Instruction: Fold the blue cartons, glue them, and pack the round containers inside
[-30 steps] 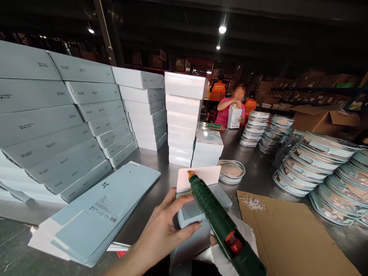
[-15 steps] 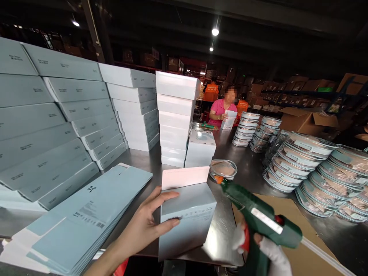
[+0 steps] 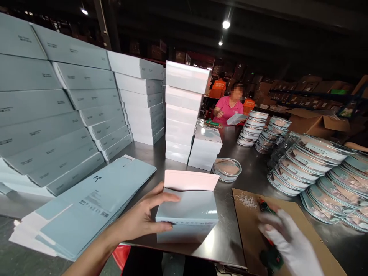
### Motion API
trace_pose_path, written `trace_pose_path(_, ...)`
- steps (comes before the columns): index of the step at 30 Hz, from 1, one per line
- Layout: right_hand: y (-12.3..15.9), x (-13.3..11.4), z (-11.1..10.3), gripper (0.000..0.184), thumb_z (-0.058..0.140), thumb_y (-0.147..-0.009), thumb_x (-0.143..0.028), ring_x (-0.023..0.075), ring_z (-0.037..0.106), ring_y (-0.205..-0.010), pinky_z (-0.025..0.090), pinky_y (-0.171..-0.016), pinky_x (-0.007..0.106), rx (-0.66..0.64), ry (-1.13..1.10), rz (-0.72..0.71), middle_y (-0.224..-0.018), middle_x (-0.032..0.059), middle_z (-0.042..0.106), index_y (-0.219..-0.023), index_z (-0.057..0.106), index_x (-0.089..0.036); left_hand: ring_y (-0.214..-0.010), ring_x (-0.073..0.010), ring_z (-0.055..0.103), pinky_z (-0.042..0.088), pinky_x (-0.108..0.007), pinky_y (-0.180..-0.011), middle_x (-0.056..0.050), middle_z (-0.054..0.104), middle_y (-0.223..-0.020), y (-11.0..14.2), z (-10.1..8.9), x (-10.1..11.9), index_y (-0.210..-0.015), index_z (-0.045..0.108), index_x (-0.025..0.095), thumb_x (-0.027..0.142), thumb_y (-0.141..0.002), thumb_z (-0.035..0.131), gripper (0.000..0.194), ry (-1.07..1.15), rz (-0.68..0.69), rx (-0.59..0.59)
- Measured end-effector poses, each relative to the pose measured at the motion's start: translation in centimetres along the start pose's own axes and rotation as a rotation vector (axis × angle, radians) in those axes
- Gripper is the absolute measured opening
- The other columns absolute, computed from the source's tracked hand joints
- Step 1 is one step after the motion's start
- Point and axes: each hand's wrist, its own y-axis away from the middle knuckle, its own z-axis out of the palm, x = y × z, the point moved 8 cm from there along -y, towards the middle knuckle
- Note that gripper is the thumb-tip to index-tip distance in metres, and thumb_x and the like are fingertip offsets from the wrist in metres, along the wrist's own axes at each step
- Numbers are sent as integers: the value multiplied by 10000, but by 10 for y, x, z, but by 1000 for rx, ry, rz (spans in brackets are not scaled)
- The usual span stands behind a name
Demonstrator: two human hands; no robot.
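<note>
My gloved right hand (image 3: 287, 234) is blurring around the green glue gun (image 3: 270, 260) over the cardboard sheet (image 3: 250, 230), its grip impossible to tell. At the near edge of the worktop (image 3: 227, 237), my left hand (image 3: 143, 214) is clamping the pale blue box (image 3: 186, 207) between thumb and fingers, the flap (image 3: 191, 180) standing up. Beyond, a round container (image 3: 227, 168) is resting near stacked boxes (image 3: 184, 111).

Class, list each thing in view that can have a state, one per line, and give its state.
Box in the left hand: far flap raised
Glue gun: on the cardboard sheet, partly hidden by the gloved right hand; on or off, cannot tell
Cartons on the left: folded flat, piled
Brown box at back: flaps open
Nearer ceiling light: lit
</note>
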Motion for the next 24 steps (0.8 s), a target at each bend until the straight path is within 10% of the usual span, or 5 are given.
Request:
trace_pose_path(3, -4, -51, 95, 1057, 890, -731, -468, 274, 520, -1437, 417, -1181, 483, -411, -109, -339, -1634, 77, 457, -1600, 290, -418, -1262, -336, 638, 542, -432, -1050, -107, 633, -1400, 2, 2, -1, -1175, 767, 317, 262, -759, 862, 430, 12, 14, -3)
trace_pose_path(6, -3, -65, 144, 985, 889, -745, -477, 305, 402, -1516, 265, -1240, 560, -630, -89, -451, -1655, 97, 418, -1582, 374, -402, -1269, -353, 633, 553, -452, -1030, -124, 603, -1390, 7, 8, -8, -1171, 723, 296, 341, -783, 871, 418, 44, 16, 60)
trace_pose_path(12, 17, -78, 146, 580, 787, -867, -251, 267, 466, -1477, 409, -1186, 452, -646, 2, -768, -1378, 38, 681, -1386, 622, -451, -1379, -301, 582, 522, -475, -1088, -48, 532, -1419, 20, 9, -3, -1389, 389, 494, 374, -912, 788, 634, 325, 298, 331)
trace_pose_path(19, 47, -107, 166, 623, 627, -857, -56, 250, 598, -1277, 538, -1061, 429, -539, 240, -1155, -1225, 38, 700, -1380, 567, -387, -1545, -359, 302, 338, -589, -1229, -96, 614, -1307, 13, 12, 23, -1125, 796, 357, 195, -953, 692, 258, -159, 341, 75)
trace_pose_path(24, 41, -83, 155, 563, 652, -901, -153, 305, 479, -1442, 483, -1134, 489, -423, 254, -1104, -1509, 85, 555, -1415, 533, -348, -1409, -356, 541, 481, -550, -1131, -134, 656, -1394, 13, 0, 16, -1110, 795, 289, 303, -964, 707, 171, -12, 301, 115)
